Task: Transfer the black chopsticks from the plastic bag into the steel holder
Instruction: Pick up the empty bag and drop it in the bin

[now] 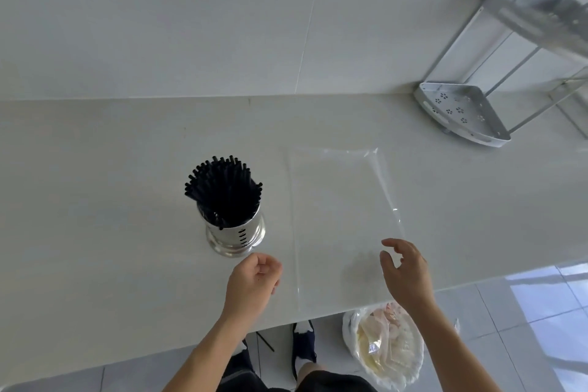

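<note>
**benchwatcher:** So, head view, looking down: the black chopsticks (222, 189) are all standing bunched in the steel holder (236, 234), tips fanned out at the top. The holder sits upright on the pale bench (95, 200), left of centre. The plastic bag (340, 219) lies flat and see-through just to the right of it, and I can't spot anything inside.

**pixelpete:** What about the hands?

**benchwatcher:** The left hand (253, 283) is loosely curled, fingers folded in toward the palm, holding nothing as far as I can see. It hovers just in front of the holder, not touching it. The right hand (405, 274) is half open, fingers spread and bent, empty, over the near right corner of the bag. Whether it actually touches the plastic, can't tell.

**pixelpete:** Anything else around?

**benchwatcher:** A white metal corner rack (464, 111) is at the back right of the bench, by the wall. Down on the tiled floor (541, 321) there's a crumpled white bag (385, 350) with some wrappers in it, plus one stray black stick (265, 341) near the person's feet.
</note>
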